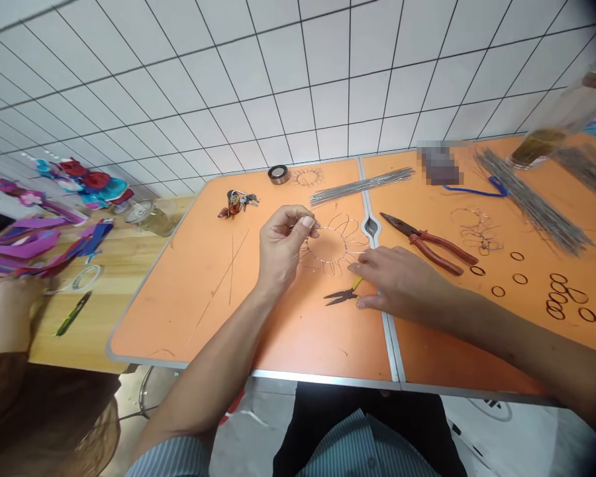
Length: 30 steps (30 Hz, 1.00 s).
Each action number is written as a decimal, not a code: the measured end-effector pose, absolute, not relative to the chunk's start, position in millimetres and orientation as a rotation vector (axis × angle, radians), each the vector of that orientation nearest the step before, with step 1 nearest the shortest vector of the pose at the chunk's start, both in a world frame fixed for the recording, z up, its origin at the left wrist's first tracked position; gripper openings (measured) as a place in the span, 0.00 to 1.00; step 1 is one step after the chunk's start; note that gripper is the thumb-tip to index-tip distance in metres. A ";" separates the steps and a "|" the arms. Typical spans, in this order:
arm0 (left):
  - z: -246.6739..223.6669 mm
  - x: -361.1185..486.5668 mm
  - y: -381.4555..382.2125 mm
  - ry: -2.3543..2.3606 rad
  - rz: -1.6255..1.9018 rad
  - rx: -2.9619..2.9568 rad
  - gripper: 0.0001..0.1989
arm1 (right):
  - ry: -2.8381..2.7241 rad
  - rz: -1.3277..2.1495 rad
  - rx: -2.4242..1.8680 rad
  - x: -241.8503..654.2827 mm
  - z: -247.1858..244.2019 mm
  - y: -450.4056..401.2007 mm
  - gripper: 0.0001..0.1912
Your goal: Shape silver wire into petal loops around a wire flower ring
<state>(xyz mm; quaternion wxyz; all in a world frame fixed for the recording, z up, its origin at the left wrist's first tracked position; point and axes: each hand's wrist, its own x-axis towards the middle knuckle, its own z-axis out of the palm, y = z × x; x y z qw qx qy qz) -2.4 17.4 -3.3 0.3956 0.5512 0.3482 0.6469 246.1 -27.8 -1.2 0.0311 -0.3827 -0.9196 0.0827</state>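
Standing here, I can not find any word, number or sign that is readable in this room.

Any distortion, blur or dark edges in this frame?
Head view: wide-angle distortion bends the tiled wall lines; a pixelated patch masks something on the table; the glass jar at upper right looks soft; corners darken; lighting is even, without harsh glare.

Left hand (281,250) raised, fingers (302,222) pinched; right hand (402,285) low, spread.
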 end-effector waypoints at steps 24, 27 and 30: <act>12.6 -12.8 21.8 0.804 1.709 1.349 0.16 | -2.730 0.605 -1.214 257.6 10.4 -41.4 0.15; 13.6 -15.0 22.3 0.779 1.724 1.352 0.14 | -2.624 0.627 -1.358 276.6 17.1 -35.0 0.14; 13.4 -15.3 21.6 0.794 1.722 1.374 0.12 | -2.526 0.605 -1.380 292.1 25.5 -33.8 0.13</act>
